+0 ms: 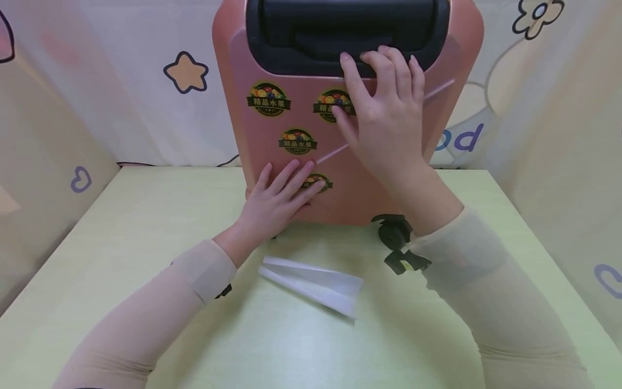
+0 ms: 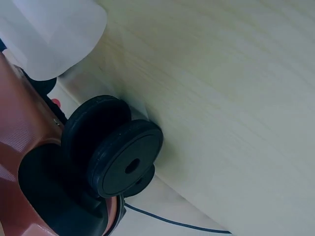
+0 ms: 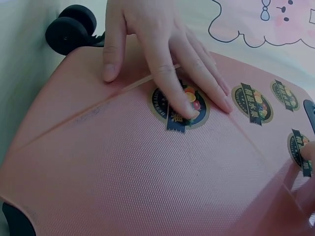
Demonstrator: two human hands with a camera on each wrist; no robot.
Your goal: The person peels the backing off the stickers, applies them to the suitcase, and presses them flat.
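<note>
A pink suitcase (image 1: 359, 200) stands upright on its wheels, with several round fruit stickers on its front. My left hand (image 1: 279, 202) lies on the lower part with its fingers spread. In the right wrist view, a finger of that left hand (image 3: 157, 54) presses on the lowest sticker (image 3: 199, 120). Higher up, my right hand (image 1: 389, 113) rests against the front, its fingertips at the lower edge of the black handle recess (image 1: 301, 62). The right thumb touches the upper right sticker (image 1: 323, 111).
A folded white paper sheet (image 1: 335, 294) lies on the pale table (image 1: 204, 210) in front of the suitcase. Black wheels (image 2: 128, 160) show at the suitcase's base. A patterned curtain (image 1: 121, 108) hangs behind, and a thin dark cable (image 2: 172, 223) runs near the table's edge.
</note>
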